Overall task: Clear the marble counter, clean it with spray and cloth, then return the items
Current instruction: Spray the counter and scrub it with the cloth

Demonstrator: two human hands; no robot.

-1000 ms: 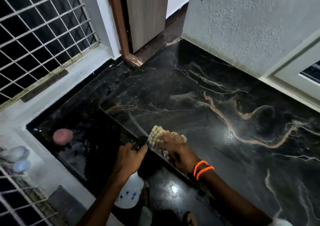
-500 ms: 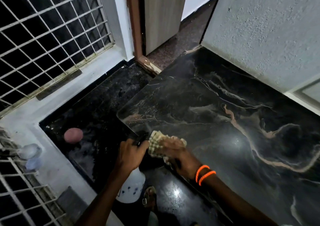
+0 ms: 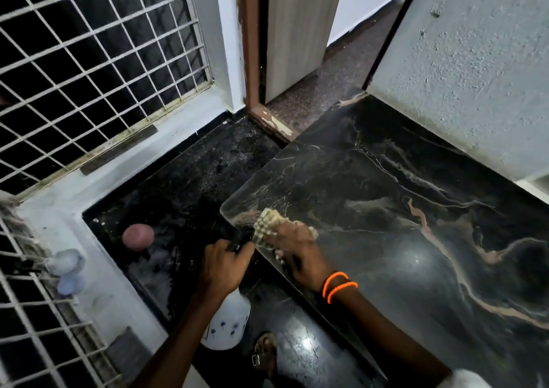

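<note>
The black marble counter (image 3: 401, 209) with pale veins fills the right half of the view. My right hand (image 3: 297, 254), with orange bands on its wrist, presses a checked cream cloth (image 3: 269, 224) onto the counter's near left corner. My left hand (image 3: 224, 264) is just left of that corner, off the counter's edge, gripping the dark trigger head of a white spray bottle (image 3: 227, 325) that hangs below it.
A lower dark floor (image 3: 178, 185) lies left of the counter with a pink round object (image 3: 138, 236) on it. White grilles (image 3: 89, 60) line the left side. Two pale objects (image 3: 66, 271) sit on the ledge. A sandalled foot (image 3: 264, 352) shows below. A door (image 3: 303, 31) stands behind.
The view has tilted up and shifted. My right hand keeps the cloth at the counter's left corner, rubbing in small moves. My left hand still holds the bottle beside it.
</note>
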